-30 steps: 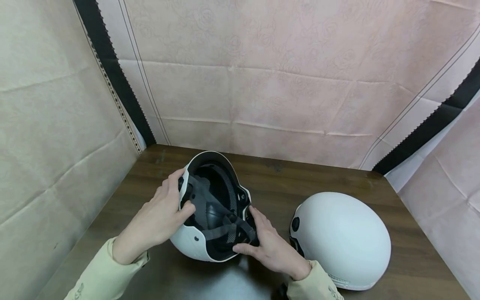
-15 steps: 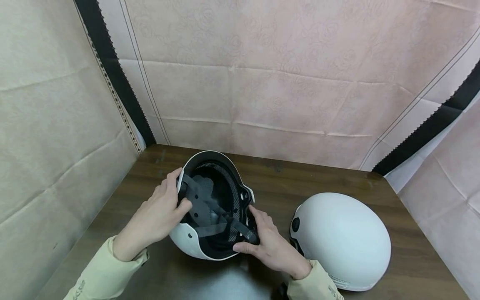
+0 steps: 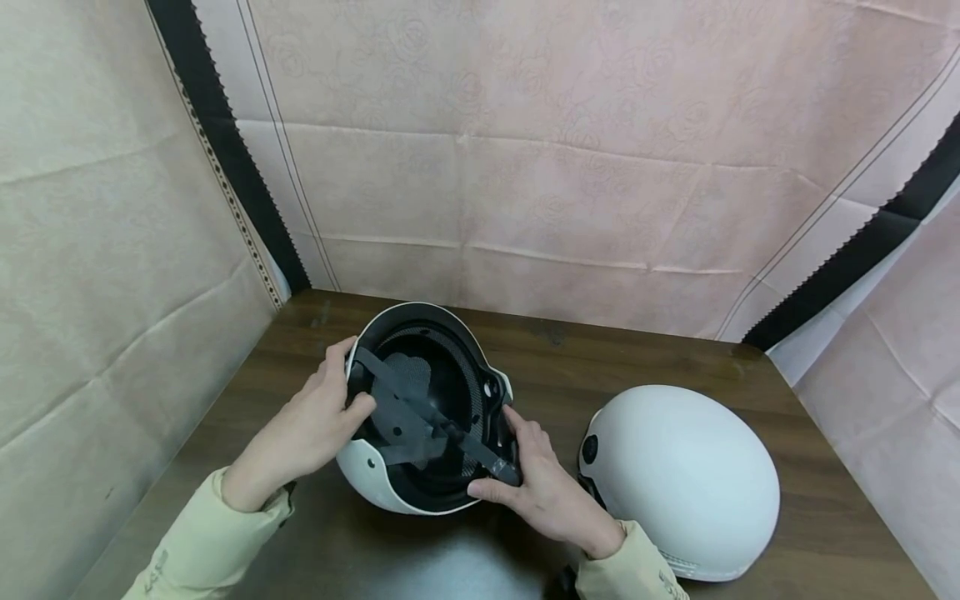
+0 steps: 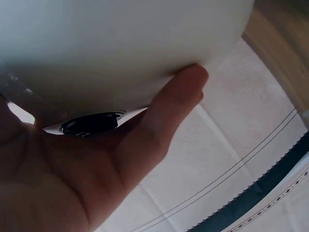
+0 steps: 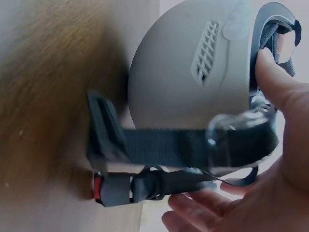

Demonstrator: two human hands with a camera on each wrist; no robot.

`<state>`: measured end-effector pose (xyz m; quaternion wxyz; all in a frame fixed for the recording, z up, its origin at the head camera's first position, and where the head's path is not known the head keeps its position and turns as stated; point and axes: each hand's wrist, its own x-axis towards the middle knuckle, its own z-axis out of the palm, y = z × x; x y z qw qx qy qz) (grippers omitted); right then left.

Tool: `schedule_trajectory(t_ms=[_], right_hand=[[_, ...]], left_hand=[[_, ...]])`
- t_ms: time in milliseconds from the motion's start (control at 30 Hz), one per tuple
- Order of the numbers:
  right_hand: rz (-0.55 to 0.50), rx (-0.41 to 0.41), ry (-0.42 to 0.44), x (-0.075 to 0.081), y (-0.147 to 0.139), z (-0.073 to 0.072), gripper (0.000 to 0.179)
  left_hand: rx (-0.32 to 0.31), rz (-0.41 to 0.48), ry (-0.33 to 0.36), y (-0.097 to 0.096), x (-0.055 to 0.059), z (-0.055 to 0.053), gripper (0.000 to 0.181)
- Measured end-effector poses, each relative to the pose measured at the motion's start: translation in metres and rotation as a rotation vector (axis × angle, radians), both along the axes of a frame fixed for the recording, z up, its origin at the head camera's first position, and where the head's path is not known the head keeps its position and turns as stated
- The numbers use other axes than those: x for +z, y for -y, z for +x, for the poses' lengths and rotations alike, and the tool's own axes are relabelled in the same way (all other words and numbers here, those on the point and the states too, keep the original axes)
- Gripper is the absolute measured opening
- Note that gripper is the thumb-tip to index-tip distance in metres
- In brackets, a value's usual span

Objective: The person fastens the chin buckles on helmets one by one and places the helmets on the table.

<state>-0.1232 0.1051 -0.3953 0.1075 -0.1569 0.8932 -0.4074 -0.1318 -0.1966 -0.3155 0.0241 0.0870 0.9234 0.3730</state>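
A white helmet point(image 3: 367, 479) is tilted on the table, its black-lined opening facing up toward me. My left hand point(image 3: 303, 433) grips its left rim, thumb at the inner edge and fingers on the outer shell. In the left wrist view, a finger point(image 4: 176, 99) lies against the smooth shell. My right hand point(image 3: 551, 492) holds the right rim, thumb toward the front edge. A grey chin strap point(image 3: 480, 458) crosses the opening. The right wrist view shows a black strap point(image 5: 169, 147) and a buckle with a red part point(image 5: 116, 188) hanging outside the shell near my fingers.
A second white helmet point(image 3: 682, 483) sits dome up on the right of the wooden table point(image 3: 540, 358), close to my right wrist. Pale fabric point(image 3: 480, 183) with dark bands encloses the table at the back and sides. Something black point(image 3: 560, 583) lies by the right sleeve.
The held helmet has turned a little and its left rim has shifted left, with my left hand moving along. The straps inside have shifted. My right hand and the other helmet stay nearly in place.
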Motion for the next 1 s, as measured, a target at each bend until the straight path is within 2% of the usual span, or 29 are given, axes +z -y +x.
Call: schedule_trajectory(t_ms=[233,533,700,867,1000], right_hand=[[-0.004,-0.033,-0.041,0.003,-0.001,0.002,0.100],[0.012,-0.031,-0.081,0.008,-0.003,0.006,0.084],[-0.014,-0.071,-0.121,0.016,-0.004,0.008,0.079],[-0.048,-0.121,-0.147,0.024,-0.007,0.009,0.067],[-0.092,-0.161,-0.155,0.030,-0.010,0.009,0.060]], left_hand=[[-0.049,0.072,0.041,0.010,-0.005,-0.009,0.068],[-0.030,0.055,0.043,0.015,-0.010,-0.018,0.066],[-0.042,0.091,0.055,0.017,-0.013,-0.022,0.061],[-0.066,0.159,0.096,0.019,-0.018,-0.025,0.059],[-0.079,0.163,0.122,0.021,-0.022,-0.026,0.061]])
